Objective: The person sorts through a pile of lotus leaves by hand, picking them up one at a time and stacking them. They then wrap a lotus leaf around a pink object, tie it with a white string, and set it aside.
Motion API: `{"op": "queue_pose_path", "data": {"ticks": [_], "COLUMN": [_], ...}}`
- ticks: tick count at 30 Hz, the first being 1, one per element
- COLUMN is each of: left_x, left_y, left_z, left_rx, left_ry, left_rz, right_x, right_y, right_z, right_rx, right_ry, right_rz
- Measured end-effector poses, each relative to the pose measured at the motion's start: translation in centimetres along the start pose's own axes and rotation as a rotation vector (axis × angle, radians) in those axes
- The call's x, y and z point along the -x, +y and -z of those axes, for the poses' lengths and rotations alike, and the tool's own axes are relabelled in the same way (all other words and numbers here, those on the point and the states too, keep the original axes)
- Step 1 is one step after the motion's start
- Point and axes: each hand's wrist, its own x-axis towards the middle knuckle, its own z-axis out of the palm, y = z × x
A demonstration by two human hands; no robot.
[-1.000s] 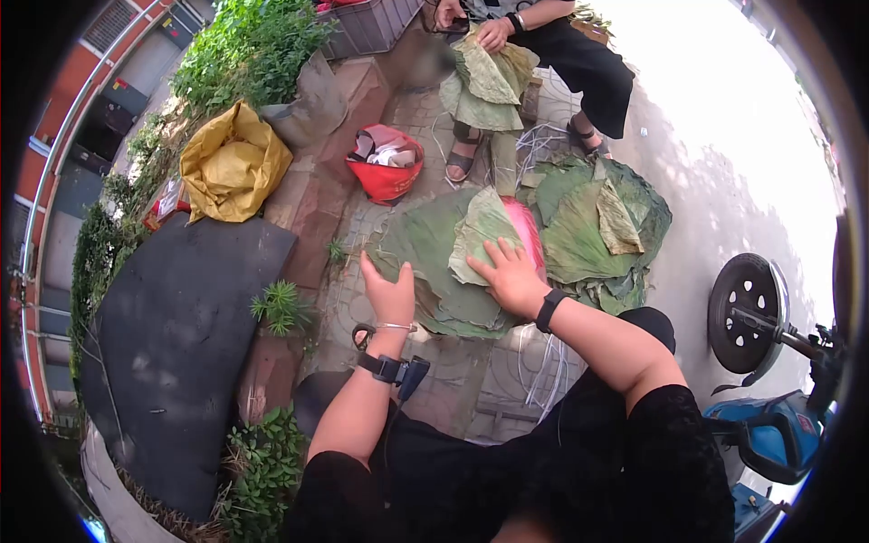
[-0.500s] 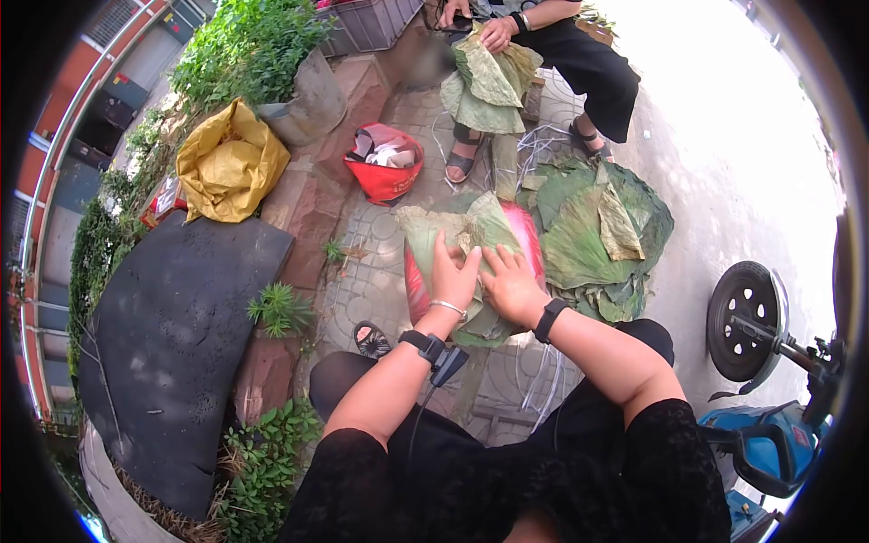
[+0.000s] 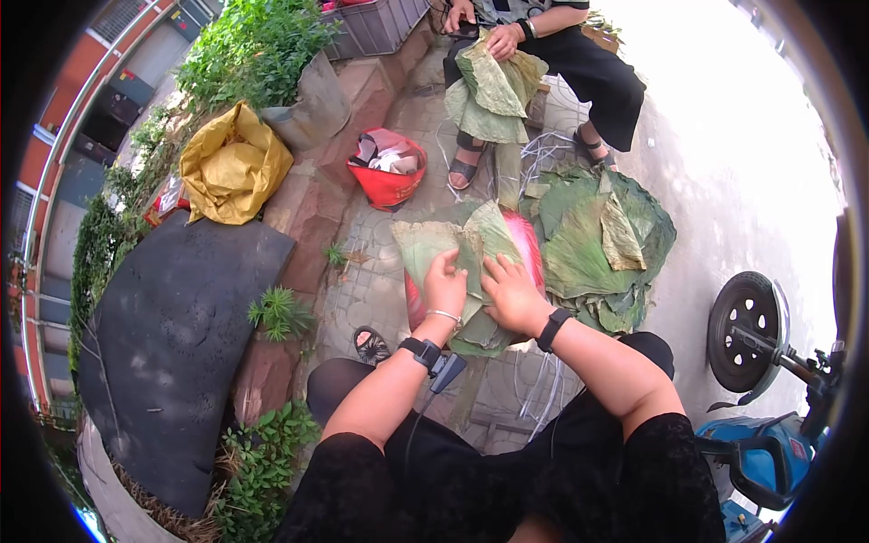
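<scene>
Large dried green leaves [image 3: 424,242] lie folded in a layered bundle before me, over a red and white wrapping [image 3: 525,240]. On the bundle's left part, my left hand [image 3: 445,291] has its fingers curled toward the thumb, closed on the leaf. My right hand [image 3: 514,297] rests on the right part, open, its fingers spread flat on the leaf. To the right of the bundle is a pile of broad green leaves [image 3: 579,244] with a folded pale leaf [image 3: 620,237] on top.
Opposite, a seated person holds leaves [image 3: 493,81]. White strips [image 3: 549,145] lie on the paving. To the left are a red bag [image 3: 389,183], a yellow sack [image 3: 237,163] and a black sheet [image 3: 172,344]. A blue vehicle [image 3: 769,452] and a wheel [image 3: 744,331] stand at right.
My left hand's fingers have drawn in from a spread pose and moved slightly down. My right hand has shifted slightly down, still flat on the leaf. The view has shifted a little.
</scene>
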Motion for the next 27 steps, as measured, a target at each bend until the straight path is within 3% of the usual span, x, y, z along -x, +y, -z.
{"op": "queue_pose_path", "data": {"ticks": [3, 6, 9, 12, 18, 21, 24, 27], "left_x": [0.5, 0.5, -0.9, -1.2, -0.5, -0.3, -0.9, -0.6], "left_y": [0.3, -0.2, -1.0, -1.5, -1.1, 0.3, -0.7, -1.1], "left_z": [-0.1, -0.8, -1.4, -0.8, 0.0, 0.5, 0.3, 0.0], "left_rx": [-0.347, -0.394, 0.306, 0.315, 0.26, 0.695, 0.667, 0.085], "left_ry": [0.079, 0.168, 0.118, 0.086, -0.095, -0.153, -0.158, -0.261], "left_rz": [-0.302, -0.362, -0.083, 0.028, -0.06, 0.198, 0.272, -0.153], "right_x": [0.1, 0.2, 0.3, 0.2, 0.2, 0.0, 0.1, -0.1], "right_y": [0.4, 0.4, 0.8, 1.3, 1.8, 2.0, 1.7, 1.9], "right_z": [0.3, 0.7, 0.5, 0.4, 0.7, 0.6, 1.1, 1.1], "right_rx": [0.001, -0.039, -0.116, -0.324, -0.295, -0.356, -0.463, -0.5], "right_ry": [-0.021, -0.062, -0.042, -0.028, -0.132, -0.113, -0.071, -0.019], "right_rz": [0.04, 0.041, 0.024, -0.009, 0.005, -0.015, -0.057, -0.055]}}
